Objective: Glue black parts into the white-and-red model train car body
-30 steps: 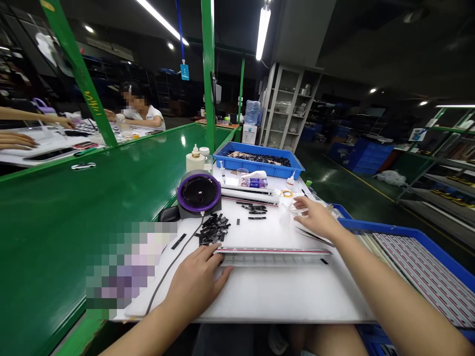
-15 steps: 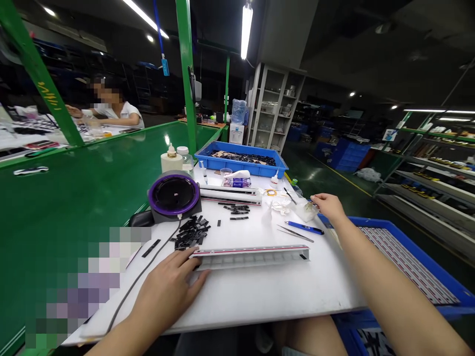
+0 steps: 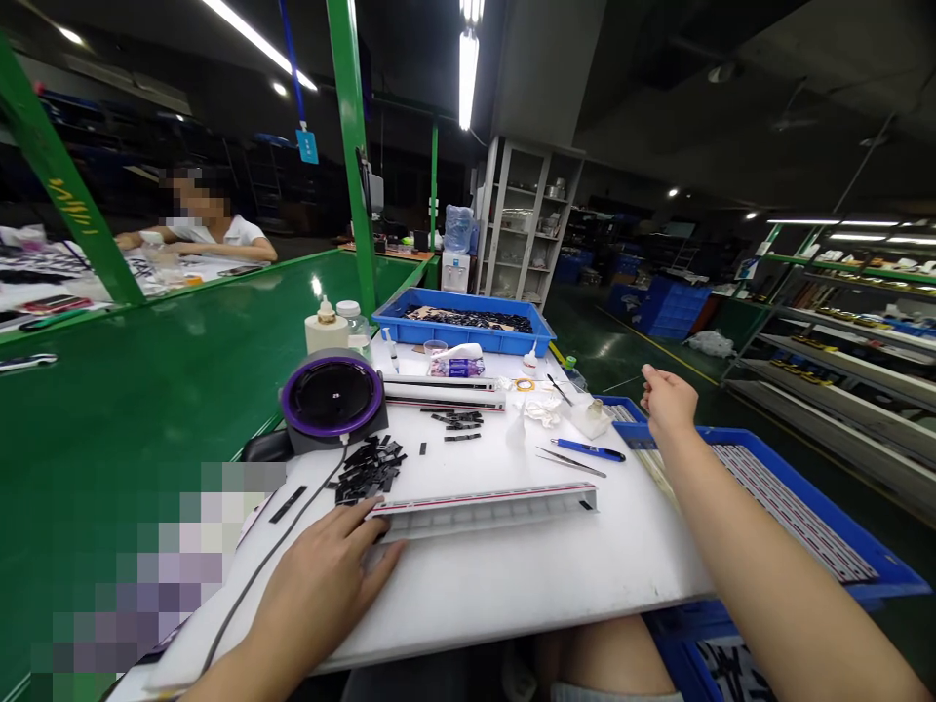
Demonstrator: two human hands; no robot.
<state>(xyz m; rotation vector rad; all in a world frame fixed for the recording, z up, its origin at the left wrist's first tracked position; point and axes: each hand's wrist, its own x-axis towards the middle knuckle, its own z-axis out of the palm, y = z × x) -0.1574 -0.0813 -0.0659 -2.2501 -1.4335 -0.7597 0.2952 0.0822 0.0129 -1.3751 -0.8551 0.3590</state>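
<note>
My left hand (image 3: 322, 575) grips the left end of a long white channel strip (image 3: 489, 509) with a red line along its top. Its fingers lie at the upper edge and the thumb at the lower side. A small black piece (image 3: 586, 505) sits in the strip's right end. My right hand (image 3: 669, 402) is raised beyond the table's right edge, with fingers pinched together; what they hold, if anything, cannot be made out. The small clear bag (image 3: 591, 419) on the table is nearest to it. Tweezers (image 3: 571, 462) and a blue pen-like tool (image 3: 589, 449) lie between the bag and the strip.
A pile of black pieces (image 3: 370, 470) lies beside a round purple-rimmed device (image 3: 332, 395) with a cable. Two more strips (image 3: 446, 397) lie behind. Blue trays stand at the back (image 3: 464, 336) and right (image 3: 888, 575). A co-worker (image 3: 219, 229) sits at the far left.
My right hand has left the clear bag, moving up and to the right, fingers still pinched. My left hand stays on the strip's end. The whole view has shifted slightly.
</note>
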